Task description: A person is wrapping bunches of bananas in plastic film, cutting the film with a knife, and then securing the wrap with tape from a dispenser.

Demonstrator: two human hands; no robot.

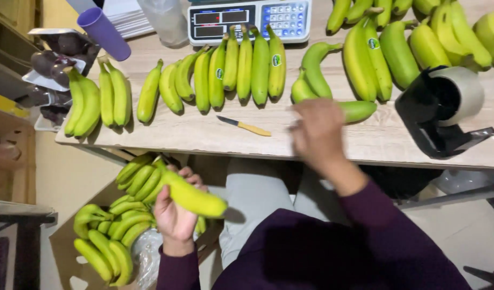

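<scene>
My left hand (174,212) is shut on a yellow-green banana (196,198), held below the table edge above a cardboard box (64,252) full of green bananas (115,225). My right hand (317,131) is blurred and hovers over the wooden table (204,139), fingers apart, holding nothing. It is next to a single green banana (357,110) and right of a small knife (244,127) with a yellow handle. Several banana bunches (241,70) lie in a row across the table.
A digital scale (249,20) stands at the table's back. A black tape dispenser (446,110) sits at the right. A purple cup (103,32) and a tray of dark aubergines (56,62) are at the left. More bananas (419,37) fill the back right.
</scene>
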